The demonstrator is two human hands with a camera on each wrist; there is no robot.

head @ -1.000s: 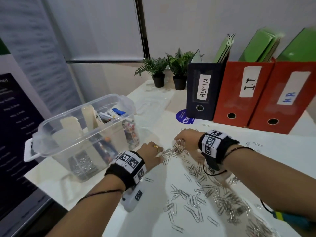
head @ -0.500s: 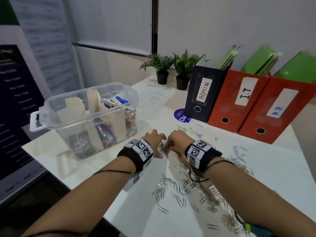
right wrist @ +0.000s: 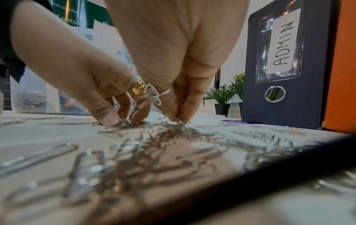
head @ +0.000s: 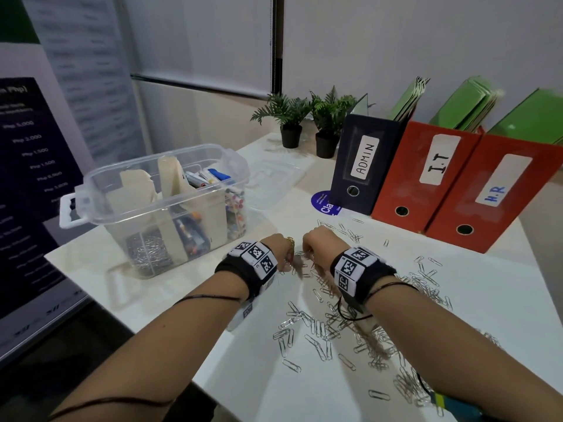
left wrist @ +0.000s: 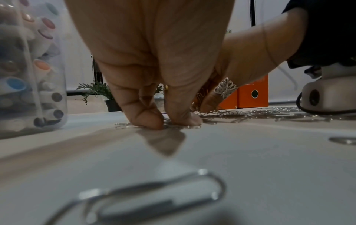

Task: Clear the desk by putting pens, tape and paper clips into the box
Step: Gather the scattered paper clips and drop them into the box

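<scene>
Several silver paper clips [head: 323,327] lie strewn over the white desk [head: 493,303], from the middle to the front right. My left hand [head: 281,251] and right hand [head: 316,243] are down side by side at the near end of the heap. In the left wrist view my left hand [left wrist: 167,121] pinches clips against the desk with thumb and fingertips. In the right wrist view my right hand [right wrist: 180,118] pinches a small bunch of clips [right wrist: 173,127]. The clear plastic box [head: 158,158] stands left of both hands, holding pens, tape and clips.
A dark ADMIN binder [head: 362,166] and two red binders [head: 426,178] stand along the back right. Two small potted plants [head: 289,123] sit behind, with a clear lid [head: 274,178] in front of them. The desk's edge runs close by on my left.
My right hand has come left and down beside the left hand. Both now pinch clips at one spot on the desk. The box has not moved.
</scene>
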